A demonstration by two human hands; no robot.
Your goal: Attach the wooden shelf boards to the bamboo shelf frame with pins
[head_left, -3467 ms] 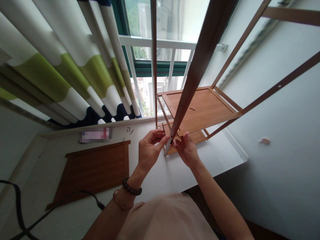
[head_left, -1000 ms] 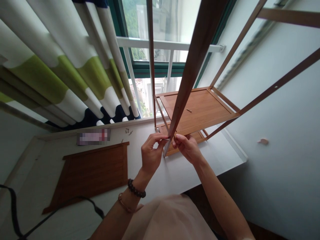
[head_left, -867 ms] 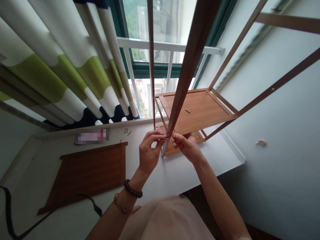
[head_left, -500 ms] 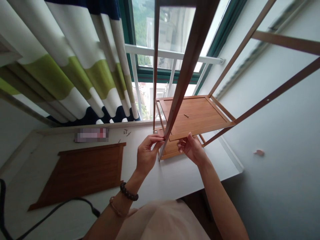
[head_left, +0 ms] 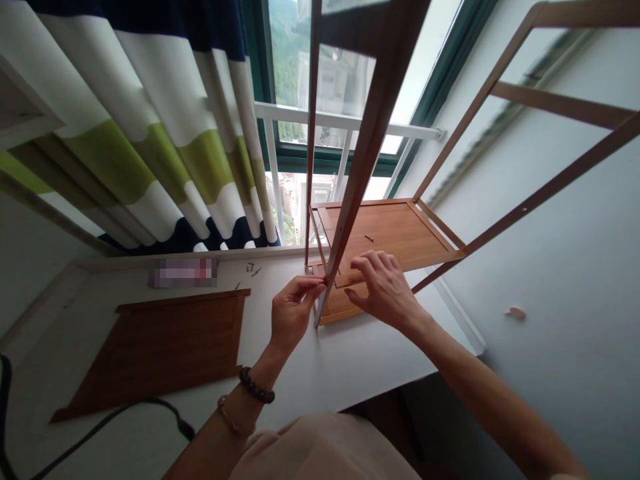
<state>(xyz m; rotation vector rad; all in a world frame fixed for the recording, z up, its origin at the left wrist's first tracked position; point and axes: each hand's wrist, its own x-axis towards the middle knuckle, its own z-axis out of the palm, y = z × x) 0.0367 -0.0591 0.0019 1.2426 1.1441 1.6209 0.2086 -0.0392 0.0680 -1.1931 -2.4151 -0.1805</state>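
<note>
A wooden shelf rack stands before me, with its near post (head_left: 353, 190) rising between my hands. My left hand (head_left: 293, 310) is pinched against the outer side of this post, level with the middle shelf panel (head_left: 395, 223). Whatever is between those fingertips is too small and covered to name. Over the front left edge of the same panel hovers my right hand (head_left: 383, 287), thumb and fingers apart, holding nothing. One loose screw (head_left: 369, 238) lies on the panel. Below it, a lower shelf panel (head_left: 345, 312) is partly hidden by my right hand.
A loose wooden panel (head_left: 160, 350) lies on the white ledge (head_left: 300, 373) at left. Several screws (head_left: 251, 269) and a blurred box (head_left: 183, 273) are behind it. A black cable (head_left: 100, 433) curves at lower left. Curtains (head_left: 165, 153) and a railed window stand behind.
My right hand has come up from under the middle panel's front edge to above it, and its fingers have spread. My left hand keeps its pinch at the post. The view has tilted slightly.
</note>
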